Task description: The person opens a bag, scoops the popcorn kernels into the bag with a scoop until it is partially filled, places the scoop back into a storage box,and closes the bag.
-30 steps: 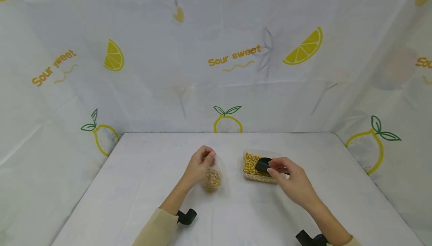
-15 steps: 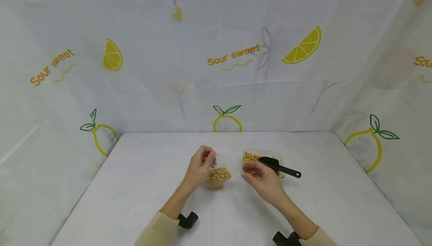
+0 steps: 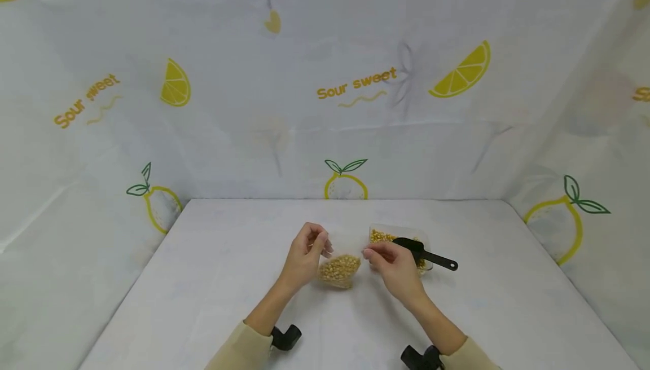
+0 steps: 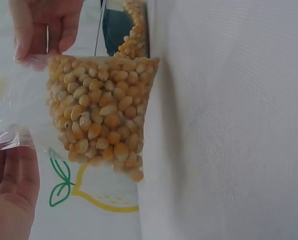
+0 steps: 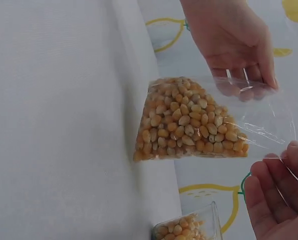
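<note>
A clear plastic bag (image 3: 339,269) partly filled with corn kernels (image 4: 101,110) hangs between the two hands, its bottom at or just above the table. My left hand (image 3: 303,254) pinches one upper side of the bag between thumb and fingers. The opposite upper edge is pinched by my right hand (image 3: 398,271). Above the kernels, the bag's upper part (image 5: 269,117) is spread and see-through. Behind the right hand stands a clear rectangular container (image 3: 398,229) of corn kernels. A black scoop (image 3: 426,254) lies across it, handle pointing right; the right hand hides part of the container.
The white-covered table (image 3: 228,257) surrounds the bag and container. A white curtain (image 3: 244,133) with lemon prints rises behind and at both sides. A black wrist camera (image 3: 286,337) is worn below the left hand, another black wrist camera (image 3: 421,357) below the right.
My right hand has let go of the scoop, leaving it on the container, and moved left to the bag's edge. The bag has swung right and spread wider. The left hand keeps its hold.
</note>
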The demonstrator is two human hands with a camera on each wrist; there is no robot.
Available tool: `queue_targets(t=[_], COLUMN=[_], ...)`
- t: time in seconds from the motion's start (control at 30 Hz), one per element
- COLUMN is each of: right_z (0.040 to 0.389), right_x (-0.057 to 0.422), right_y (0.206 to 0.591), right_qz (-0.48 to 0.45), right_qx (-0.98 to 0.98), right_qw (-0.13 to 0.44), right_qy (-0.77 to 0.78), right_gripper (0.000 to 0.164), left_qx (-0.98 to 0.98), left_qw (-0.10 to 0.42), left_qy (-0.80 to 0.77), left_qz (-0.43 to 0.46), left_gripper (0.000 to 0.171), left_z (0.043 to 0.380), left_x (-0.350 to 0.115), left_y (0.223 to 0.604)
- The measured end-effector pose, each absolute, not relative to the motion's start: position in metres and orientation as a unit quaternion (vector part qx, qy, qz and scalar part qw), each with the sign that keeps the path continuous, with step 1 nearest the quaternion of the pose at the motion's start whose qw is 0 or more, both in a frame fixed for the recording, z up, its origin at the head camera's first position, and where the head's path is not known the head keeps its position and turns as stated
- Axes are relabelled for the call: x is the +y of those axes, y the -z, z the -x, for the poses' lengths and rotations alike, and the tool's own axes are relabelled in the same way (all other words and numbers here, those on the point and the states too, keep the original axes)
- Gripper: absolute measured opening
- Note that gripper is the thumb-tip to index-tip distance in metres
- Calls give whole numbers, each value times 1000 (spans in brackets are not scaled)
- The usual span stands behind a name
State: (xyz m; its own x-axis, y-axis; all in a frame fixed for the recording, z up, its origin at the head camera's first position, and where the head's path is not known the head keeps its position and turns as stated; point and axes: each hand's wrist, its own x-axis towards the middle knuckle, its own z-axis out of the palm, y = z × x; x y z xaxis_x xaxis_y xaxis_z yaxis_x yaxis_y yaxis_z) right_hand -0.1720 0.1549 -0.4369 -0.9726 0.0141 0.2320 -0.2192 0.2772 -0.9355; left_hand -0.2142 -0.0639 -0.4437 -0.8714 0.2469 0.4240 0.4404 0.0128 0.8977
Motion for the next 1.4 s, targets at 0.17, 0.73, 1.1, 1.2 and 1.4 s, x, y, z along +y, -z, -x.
queue_targets(t=[0.17,0.73,1.1,1.2,1.4], right_z=[174,180,180,181,185], right_x=[160,169,170,170,170], right_y=[433,438,441,442,445], right_qz=[-83,-70,-70,-78,-106], right_qx=[-782,-768,-764,-762,-759], right_qw=[132,77,73,76,77], right_qy=[-603,-631,-637,-639,-638], right_gripper=[10,10,9,11,12], left_qx=[-703,-689,-713,-717,-723], left_qw=[80,58,-2,-1,6], left_qy=[656,676,658,656,650], left_qz=[261,254,241,236,235], left_gripper=[17,18,17,17,19], left_z=[212,210,211,212,212], left_x=[-63,-64,-70,-69,-69], left_y=[446,459,462,462,462])
